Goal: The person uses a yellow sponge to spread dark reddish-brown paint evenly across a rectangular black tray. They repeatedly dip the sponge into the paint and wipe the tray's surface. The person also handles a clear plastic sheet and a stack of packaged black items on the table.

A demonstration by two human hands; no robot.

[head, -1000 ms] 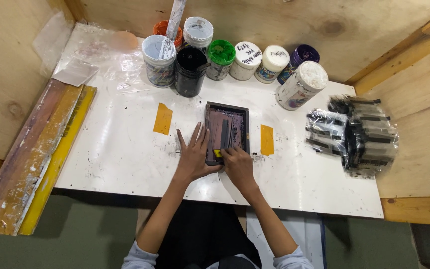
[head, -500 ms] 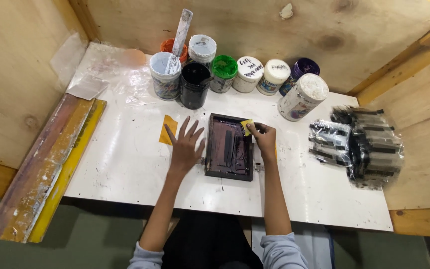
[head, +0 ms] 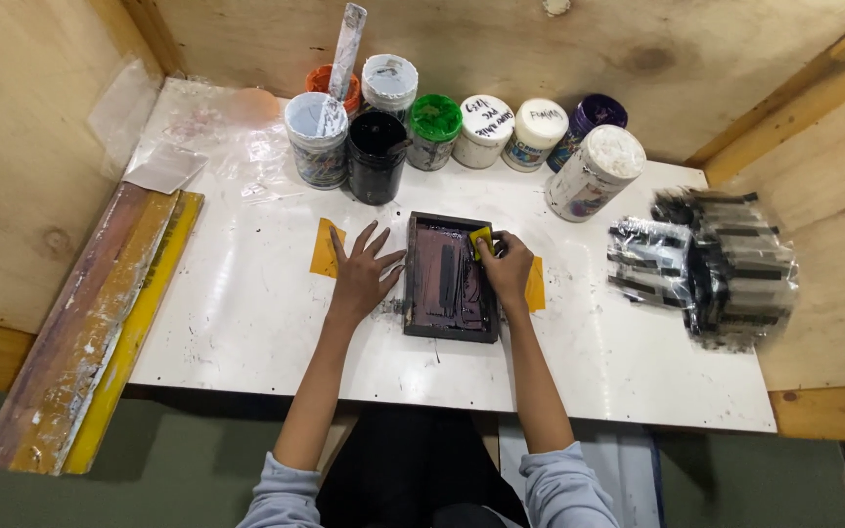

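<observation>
White table [head: 246,323], jars [head: 481,132] behind dark frame [head: 450,279], black bundle [head: 706,269] right, left hand [head: 364,274] splayed flat beside frame, right hand [head: 508,266] pinching yellow squeegee [head: 482,240] on frame.

Yellow squeegee [head: 482,241] — mostly hidden by right hand [head: 507,271].

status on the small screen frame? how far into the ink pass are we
Done: dark ink already coats the mesh of the small screen frame, in streaks. In hand: the right hand presses a yellow squeegee at the frame's far end, while the left hand lies flat beside its left edge. Left: the frame lies on the white table, not yet lifted; no print shows. The bagged black strips sit untouched.
</observation>
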